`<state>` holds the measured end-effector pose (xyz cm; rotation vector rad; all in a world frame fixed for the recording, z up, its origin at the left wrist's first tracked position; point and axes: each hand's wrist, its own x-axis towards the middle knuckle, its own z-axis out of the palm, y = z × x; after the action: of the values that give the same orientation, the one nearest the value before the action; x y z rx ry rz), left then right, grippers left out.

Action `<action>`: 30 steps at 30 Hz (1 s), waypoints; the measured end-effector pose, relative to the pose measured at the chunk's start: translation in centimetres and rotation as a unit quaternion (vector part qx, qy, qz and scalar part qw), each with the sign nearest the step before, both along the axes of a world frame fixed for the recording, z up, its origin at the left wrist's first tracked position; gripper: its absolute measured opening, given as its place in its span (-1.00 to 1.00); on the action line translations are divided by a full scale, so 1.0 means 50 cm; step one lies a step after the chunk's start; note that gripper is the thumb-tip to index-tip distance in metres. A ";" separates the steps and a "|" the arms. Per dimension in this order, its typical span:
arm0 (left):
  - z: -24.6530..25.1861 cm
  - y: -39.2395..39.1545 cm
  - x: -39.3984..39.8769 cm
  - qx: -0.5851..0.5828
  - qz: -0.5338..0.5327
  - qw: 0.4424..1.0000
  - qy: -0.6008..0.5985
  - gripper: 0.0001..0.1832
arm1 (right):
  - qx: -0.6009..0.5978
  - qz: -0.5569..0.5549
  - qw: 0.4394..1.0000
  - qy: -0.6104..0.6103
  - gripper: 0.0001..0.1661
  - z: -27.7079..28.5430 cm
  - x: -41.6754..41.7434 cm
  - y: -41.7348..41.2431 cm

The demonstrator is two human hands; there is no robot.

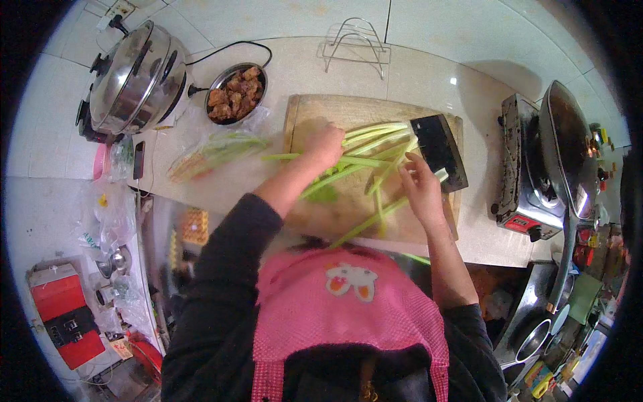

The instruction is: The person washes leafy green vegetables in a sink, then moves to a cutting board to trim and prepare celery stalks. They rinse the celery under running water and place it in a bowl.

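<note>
Pale green celery stalks (377, 136) lie across a wooden cutting board (311, 108), some crossing one another. My left hand (326, 144) is closed around stalks at the left end of the bunch; its far side is blurred. At the right end of the bunch is my right hand (422, 186), with bent fingertips at a stalk; whether they grip it cannot be told. A dark-bladed cleaver (439, 151) lies flat on the board's right side, just beyond that hand. One long stalk (369, 222) slants towards the board's front edge.
Left of the board is a blurred plastic bag of vegetables (216, 156). Behind it stands a metal bowl of browned meat chunks (236, 95), near a steel steamer pot (133, 80). A wire rack (355, 50) is at the back. At right, a wok (565, 145) is tilted by a portable gas stove (527, 201).
</note>
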<state>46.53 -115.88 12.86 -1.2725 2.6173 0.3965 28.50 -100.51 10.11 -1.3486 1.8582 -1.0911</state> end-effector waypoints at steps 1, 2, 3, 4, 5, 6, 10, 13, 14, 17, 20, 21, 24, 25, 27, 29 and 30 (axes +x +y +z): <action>-0.009 -0.005 0.011 -0.004 -0.002 0.998 0.056 -0.85 | -0.026 0.003 1.000 -0.013 -0.58 0.005 -0.001 -0.009; -0.030 -0.010 0.026 -0.008 -0.003 0.994 0.112 -0.85 | -0.054 -0.001 0.996 -0.067 -0.62 0.010 0.007 -0.022; -0.040 -0.011 0.039 -0.011 -0.003 0.986 0.166 -0.85 | 0.006 0.008 0.989 -0.146 -0.60 0.025 0.021 -0.042; -0.002 -0.001 0.031 0.004 -0.005 0.991 0.132 -0.80 | 0.066 0.011 0.973 -0.222 -0.57 0.047 0.030 -0.065; 0.040 0.013 0.023 0.019 -0.006 0.995 0.099 -0.75 | 0.125 0.015 0.947 -0.296 -0.53 0.059 0.037 -0.089; 0.076 0.024 0.017 0.030 -0.008 0.997 0.065 -0.70 | 0.153 -0.009 0.890 -0.429 -0.57 0.032 0.045 -0.114; 0.043 0.016 0.050 0.002 -0.063 0.975 0.212 -0.69 | 0.042 -0.041 0.825 -0.562 -0.64 0.005 0.097 -0.172; 0.035 -0.010 0.063 0.098 -0.026 0.966 0.236 -0.70 | -0.027 -0.077 0.873 -0.481 -0.62 0.022 0.117 -0.184; 0.032 -0.020 0.063 0.102 -0.049 0.962 0.249 -0.70 | -0.043 -0.073 0.894 -0.440 -0.60 0.037 0.119 -0.187; 0.005 -0.040 0.071 0.097 -0.082 0.951 0.280 -0.69 | -0.054 -0.060 0.930 -0.359 -0.57 0.067 0.121 -0.193; 0.014 -0.049 0.080 0.061 -0.086 0.959 0.263 -0.72 | -0.072 -0.090 0.917 -0.383 -0.59 0.072 0.135 -0.199; 0.026 -0.046 0.080 0.074 -0.085 0.960 0.256 -0.73 | -0.073 -0.095 0.908 -0.402 -0.61 0.068 0.137 -0.199; 0.044 -0.035 0.085 0.114 -0.084 0.953 0.268 -0.77 | -0.075 -0.118 0.889 -0.436 -0.67 0.063 0.146 -0.200; 0.032 -0.032 0.088 0.127 -0.084 0.944 0.293 -0.77 | -0.070 -0.115 0.889 -0.437 -0.67 0.065 0.150 -0.200; 0.025 -0.030 0.092 0.118 -0.087 0.933 0.329 -0.78 | -0.059 -0.111 0.890 -0.438 -0.68 0.068 0.155 -0.202; 0.027 -0.030 0.093 0.073 -0.094 0.929 0.351 -0.79 | -0.070 -0.111 0.864 -0.486 -0.66 0.068 0.157 -0.207; 0.032 -0.030 0.092 0.132 -0.042 0.914 0.382 -0.79 | -0.073 -0.112 0.850 -0.510 -0.65 0.066 0.158 -0.207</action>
<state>51.13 -117.39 14.45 -1.0430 3.0312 1.4268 36.43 -110.84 13.39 -0.3956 1.1235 -1.6543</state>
